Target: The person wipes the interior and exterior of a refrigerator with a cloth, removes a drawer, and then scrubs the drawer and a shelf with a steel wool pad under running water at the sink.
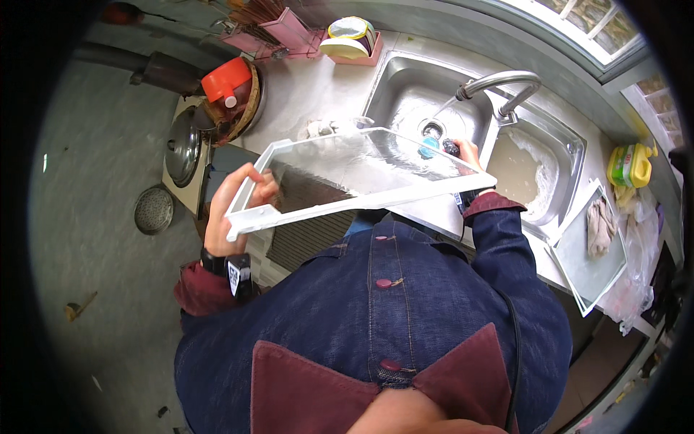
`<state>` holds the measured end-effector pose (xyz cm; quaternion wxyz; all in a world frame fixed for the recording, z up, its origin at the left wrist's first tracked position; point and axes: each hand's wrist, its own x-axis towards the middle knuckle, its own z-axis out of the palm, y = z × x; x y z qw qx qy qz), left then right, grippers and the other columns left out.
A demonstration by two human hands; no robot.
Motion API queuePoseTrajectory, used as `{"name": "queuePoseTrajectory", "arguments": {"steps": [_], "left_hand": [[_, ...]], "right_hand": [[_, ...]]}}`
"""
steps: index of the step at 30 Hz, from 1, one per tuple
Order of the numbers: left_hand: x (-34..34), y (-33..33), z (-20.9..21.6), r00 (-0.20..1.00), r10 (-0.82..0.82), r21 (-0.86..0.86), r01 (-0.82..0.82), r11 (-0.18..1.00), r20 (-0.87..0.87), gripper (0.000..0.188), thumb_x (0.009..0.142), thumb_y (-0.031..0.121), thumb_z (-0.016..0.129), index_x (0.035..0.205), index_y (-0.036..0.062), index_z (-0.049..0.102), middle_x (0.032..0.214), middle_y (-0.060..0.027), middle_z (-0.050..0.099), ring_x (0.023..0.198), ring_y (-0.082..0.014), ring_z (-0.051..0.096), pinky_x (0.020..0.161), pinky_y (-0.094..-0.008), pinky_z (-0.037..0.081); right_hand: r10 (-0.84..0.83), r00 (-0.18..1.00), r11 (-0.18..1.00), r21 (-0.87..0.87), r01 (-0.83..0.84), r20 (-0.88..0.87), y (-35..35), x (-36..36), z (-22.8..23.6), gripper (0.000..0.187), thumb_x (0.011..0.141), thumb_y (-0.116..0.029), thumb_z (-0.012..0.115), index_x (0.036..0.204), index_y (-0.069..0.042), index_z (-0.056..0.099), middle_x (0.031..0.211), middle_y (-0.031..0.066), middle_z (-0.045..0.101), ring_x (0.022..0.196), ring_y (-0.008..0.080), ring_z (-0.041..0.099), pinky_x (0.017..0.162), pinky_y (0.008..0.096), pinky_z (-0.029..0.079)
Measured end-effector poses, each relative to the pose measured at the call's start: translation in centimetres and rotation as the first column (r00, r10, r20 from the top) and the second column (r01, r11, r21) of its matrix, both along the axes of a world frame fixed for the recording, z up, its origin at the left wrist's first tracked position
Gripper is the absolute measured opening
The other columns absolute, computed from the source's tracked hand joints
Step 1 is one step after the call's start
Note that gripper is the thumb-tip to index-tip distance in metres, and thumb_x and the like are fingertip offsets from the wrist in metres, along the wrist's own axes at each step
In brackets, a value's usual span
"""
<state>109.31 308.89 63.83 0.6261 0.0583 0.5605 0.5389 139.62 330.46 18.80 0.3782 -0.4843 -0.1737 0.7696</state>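
A clear glass shelf with a white plastic frame (361, 200) is held tilted over the sink's near edge, wet streaks on its pane. My left hand (230, 206) grips the frame at its left end, fingers curled round the edge. Beyond the right end, partly hidden by the frame, my right hand (468, 155) is closed, with a dark knobbly thing (451, 147) at its fingertips. Beside that is a blue object (429, 147), whose kind I cannot make out, near the drain. Water runs from the curved faucet (517, 78) into the left sink basin (405, 72).
Cloudy, foamy water fills the right basin (517, 173). Another framed panel (578, 271) with a cloth glove (600, 228) leans at the right, near a yellow bottle (630, 166). A red dipper (228, 79) and a lidded pot (183, 148) stand left; pink holders (289, 29) stand behind.
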Motion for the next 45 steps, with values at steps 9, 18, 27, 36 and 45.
{"name": "queuePoseTrajectory", "arguments": {"steps": [9,18,27,36,45], "left_hand": [[-2.1,-2.7,-0.4,0.972,0.101,-0.094,-0.083,0.992,0.212,0.017,0.092,0.004,0.05,0.107,-0.0022,0.046,0.068,-0.006,0.046,0.055,-0.0137,0.048,0.044,-0.0257,0.044],[-3.5,-2.9,-2.2,0.952,0.287,-0.107,-0.276,0.955,0.11,0.009,0.086,0.002,0.057,0.078,-0.0011,0.054,0.071,-0.0089,0.057,0.061,-0.0201,0.063,0.058,-0.0295,0.055],[-1.9,-3.6,-1.2,0.933,0.264,0.003,-0.273,0.962,0.243,0.012,0.09,0.006,0.045,0.079,0.005,0.041,0.069,-0.0032,0.045,0.062,-0.0129,0.048,0.064,-0.0273,0.048],[-5.3,-6.6,0.8,0.921,0.267,0.135,-0.314,0.94,0.283,0.012,0.091,-0.002,0.051,0.084,0.0047,0.044,0.072,-0.0022,0.043,0.059,-0.0119,0.045,0.059,-0.026,0.045],[-7.6,-6.2,-0.1,0.918,0.298,0.043,-0.319,0.947,0.262,0.018,0.082,0.001,0.053,0.07,0.0077,0.041,0.065,-0.0052,0.046,0.062,-0.0187,0.05,0.062,-0.0308,0.048]], "right_hand": [[-0.43,0.88,0.683,0.71,0.171,0.201,4.5,7.1,-1.2,0.011,0.081,-0.004,0.056,0.092,-0.004,0.054,0.093,0.0105,0.063,0.083,0.0239,0.063,0.082,0.0371,0.054],[-0.285,0.886,0.954,-0.2,0.224,-0.366,8.8,12.7,-1.7,0.038,0.081,-0.012,0.053,0.108,0.014,0.056,0.097,0.0234,0.065,0.088,0.0369,0.062,0.085,0.0446,0.052],[-0.341,0.843,0.926,0.004,0.377,-0.416,6.5,13.2,1.1,0.042,0.077,-0.011,0.057,0.115,0.005,0.062,0.106,0.0194,0.068,0.096,0.0346,0.065,0.085,0.0471,0.054],[-0.116,0.972,0.948,-0.316,0.047,-0.204,0.7,7.9,-0.9,0.04,0.072,-0.012,0.053,0.106,0.006,0.061,0.095,0.0204,0.065,0.081,0.0344,0.063,0.075,0.0428,0.054],[0.02,0.961,0.931,-0.345,-0.118,-0.275,2.7,3.6,2.1,0.032,0.08,-0.016,0.054,0.103,0.005,0.063,0.082,0.0138,0.066,0.068,0.0253,0.065,0.06,0.0344,0.057]]}}
